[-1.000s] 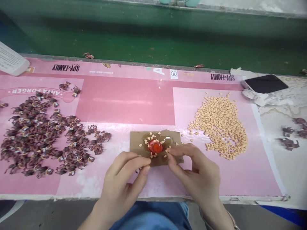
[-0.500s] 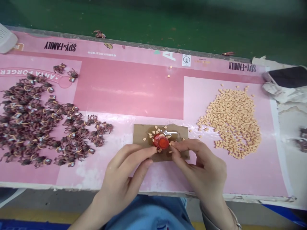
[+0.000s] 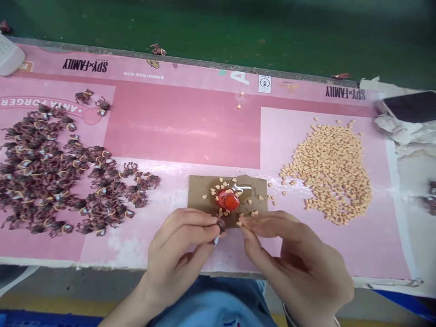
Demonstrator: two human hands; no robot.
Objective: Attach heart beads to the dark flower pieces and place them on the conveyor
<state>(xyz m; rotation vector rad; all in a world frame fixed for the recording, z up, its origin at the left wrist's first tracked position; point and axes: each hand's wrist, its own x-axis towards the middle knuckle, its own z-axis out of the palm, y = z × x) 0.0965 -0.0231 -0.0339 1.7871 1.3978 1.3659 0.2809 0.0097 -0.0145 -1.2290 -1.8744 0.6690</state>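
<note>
In front of my body, my left hand (image 3: 185,243) pinches a small dark brown figurine (image 3: 220,225) between thumb and fingers. Just to the right, my right hand (image 3: 289,252) has thumb and index finger closed on a tiny tan piece (image 3: 240,222). Both hands are at the near edge of a brown cardboard pad (image 3: 197,186). A small red cap-like dish (image 3: 229,200) sits on that pad, with a shiny wet patch beside it and several loose tan pieces around it.
Many brown figurines with yellowish bands (image 3: 51,168) lie heaped at left. A pile of tan pieces (image 3: 334,177) lies at right, near a phone (image 3: 410,106) on crumpled paper. Beyond the pink-covered table (image 3: 184,122) runs a green surface (image 3: 218,32) carrying a few figurines.
Both hands have drawn back from the red dish toward me, and the figurine in my left hand now shows. On the green surface, the figurines have shifted right.
</note>
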